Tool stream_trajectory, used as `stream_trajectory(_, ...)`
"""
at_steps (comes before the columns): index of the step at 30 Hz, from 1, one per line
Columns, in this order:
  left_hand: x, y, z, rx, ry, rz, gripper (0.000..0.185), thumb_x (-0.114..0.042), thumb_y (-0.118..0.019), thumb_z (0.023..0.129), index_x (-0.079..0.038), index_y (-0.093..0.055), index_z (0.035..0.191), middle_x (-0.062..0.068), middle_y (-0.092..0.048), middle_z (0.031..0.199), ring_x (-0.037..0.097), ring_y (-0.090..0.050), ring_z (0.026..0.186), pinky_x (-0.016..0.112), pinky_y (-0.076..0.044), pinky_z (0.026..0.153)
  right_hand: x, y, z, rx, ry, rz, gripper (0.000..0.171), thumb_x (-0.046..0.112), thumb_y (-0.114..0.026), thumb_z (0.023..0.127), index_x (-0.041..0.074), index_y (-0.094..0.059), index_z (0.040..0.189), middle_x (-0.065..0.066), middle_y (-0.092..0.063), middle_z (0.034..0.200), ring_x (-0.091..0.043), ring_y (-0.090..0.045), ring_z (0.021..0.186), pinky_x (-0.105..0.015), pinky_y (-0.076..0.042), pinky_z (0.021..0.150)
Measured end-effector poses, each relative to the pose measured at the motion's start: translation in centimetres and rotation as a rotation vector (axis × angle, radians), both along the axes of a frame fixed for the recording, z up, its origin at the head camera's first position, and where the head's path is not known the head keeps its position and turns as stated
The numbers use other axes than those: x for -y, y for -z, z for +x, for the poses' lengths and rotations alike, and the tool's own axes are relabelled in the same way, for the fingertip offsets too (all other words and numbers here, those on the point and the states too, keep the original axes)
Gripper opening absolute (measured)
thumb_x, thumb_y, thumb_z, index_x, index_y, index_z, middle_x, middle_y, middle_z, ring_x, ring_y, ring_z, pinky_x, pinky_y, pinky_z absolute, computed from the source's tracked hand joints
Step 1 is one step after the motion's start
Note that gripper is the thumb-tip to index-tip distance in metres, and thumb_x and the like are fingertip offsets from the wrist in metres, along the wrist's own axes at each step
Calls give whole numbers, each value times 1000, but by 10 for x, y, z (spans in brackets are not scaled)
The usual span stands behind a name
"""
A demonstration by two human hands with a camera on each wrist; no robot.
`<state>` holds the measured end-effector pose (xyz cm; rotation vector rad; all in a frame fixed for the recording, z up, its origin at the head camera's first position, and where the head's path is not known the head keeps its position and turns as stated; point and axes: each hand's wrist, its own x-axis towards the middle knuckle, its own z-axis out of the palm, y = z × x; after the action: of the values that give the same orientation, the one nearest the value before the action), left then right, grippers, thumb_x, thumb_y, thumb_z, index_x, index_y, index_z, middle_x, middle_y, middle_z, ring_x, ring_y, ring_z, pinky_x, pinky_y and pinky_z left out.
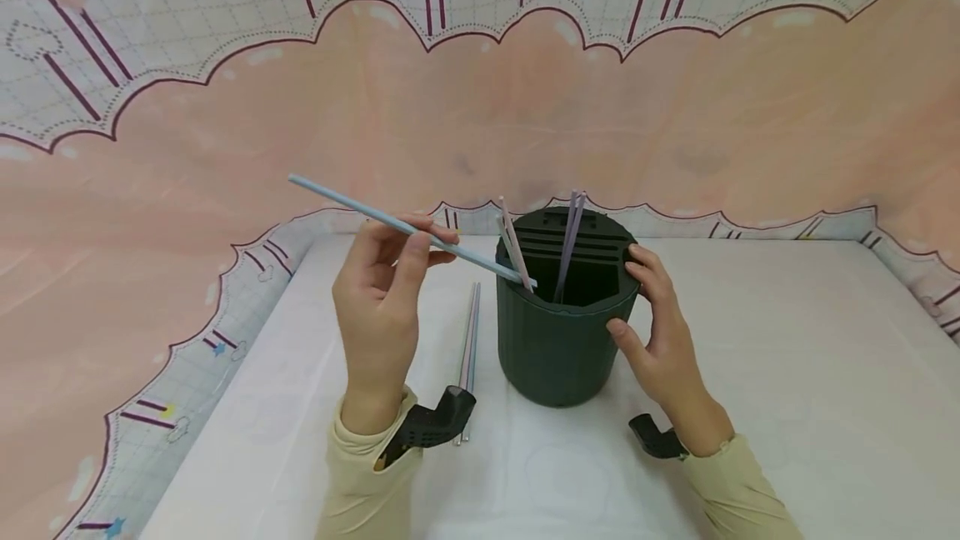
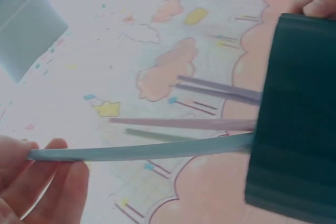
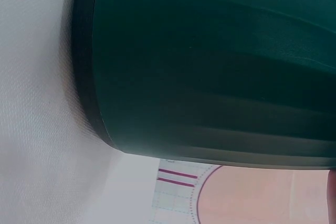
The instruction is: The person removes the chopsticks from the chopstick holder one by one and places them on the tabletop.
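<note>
Blue chopstick (slanted) pinched between left fingers.

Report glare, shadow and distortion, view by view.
Head: soft light, dark inside the green container; left wrist: patterned cloth washed out toward the upper left, blue stick looking bowed; right wrist: shadow on the white tabletop along the container's base.

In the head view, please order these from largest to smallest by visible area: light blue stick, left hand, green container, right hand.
1. Green container
2. Left hand and right hand: they look about alike, so I do not rank one above the other.
3. Light blue stick: long, but very thin.
</note>
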<state>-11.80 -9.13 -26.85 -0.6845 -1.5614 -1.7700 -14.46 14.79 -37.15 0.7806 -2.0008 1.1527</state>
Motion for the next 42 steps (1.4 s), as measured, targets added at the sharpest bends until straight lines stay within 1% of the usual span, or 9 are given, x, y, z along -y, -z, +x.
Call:
stream_trajectory(9,15,-1,-4,-57,-3,144,12,5,-48,88,13,-50,97,25,-57,86,34,-58,80,43,-50,70,-3,0,-3,-4,-10,-7,66,44,-45,90,-11,-34,125,-25,-30,135,-28,-31,125,-21,-28,99)
stream_trajectory(15,23,1,-13,-77,-70,249,12,3,-50,88,11,-53,96,25,-57,82,35,-58,74,40,-51,65,-3,-1,-4,10,-6,-5,66,45,-45,90,-10,-34,125,-24,-30,136,-28,-30,126,-21,-27,100)
stream_trajectory(18,30,7,-21,-47,-86,238,14,1,-52,87,10,-54,98,23,-57,81,34,-58,74,38,-51,64,-3,-1,-4,11,-9,-7,66,45,-45,90,-10,-34,125,-24,-30,136,-28,-29,126,-22,-27,100)
stream_trajectory(22,43,22,-38,107,-87,91,18,-6,-54,88,6,-56,102,20,-59,83,30,-59,75,35,-52,64,-4,-1,-5,11,-15,-11,66,44,-45,90,-10,-34,125,-25,-29,136,-29,-29,126,-21,-27,100)
stream_trajectory(27,52,49,-64,394,-154,-231,24,-21,-53,91,-9,-57,110,10,-61,84,23,-61,74,31,-52,63,-6,0,-5,14,-23,-21,66,44,-46,90,-10,-34,125,-25,-29,136,-29,-29,126,-22,-27,100)
stream_trajectory(32,54,77,-87,648,-164,-489,23,-23,-50,92,-16,-56,113,7,-62,83,18,-62,70,28,-52,61,-7,2,-6,18,-24,-22,65,43,-46,90,-10,-35,125,-25,-29,136,-29,-29,126,-22,-27,100)
stream_trajectory(36,57,98,-100,785,-133,-638,24,-20,-49,92,-14,-55,115,9,-62,82,18,-62,66,27,-52,58,-6,2,-7,19,-31,-25,65,43,-47,90,-10,-35,125,-24,-29,136,-29,-29,126,-22,-27,100)
stream_trajectory(39,59,113,-108,865,-93,-694,26,-18,-49,92,-11,-54,116,9,-62,82,19,-61,66,27,-52,57,-6,1,-7,20,-36,-24,65,43,-47,90,-10,-35,125,-25,-29,136,-29,-29,126,-22,-27,100)
stream_trajectory(42,59,129,-115,917,-90,-749,28,-17,-50,91,-7,-54,117,8,-62,82,18,-60,63,26,-52,55,-6,1,-7,20,-35,-21,65,43,-46,90,-10,-34,125,-25,-29,136,-29,-29,126,-22,-27,100)
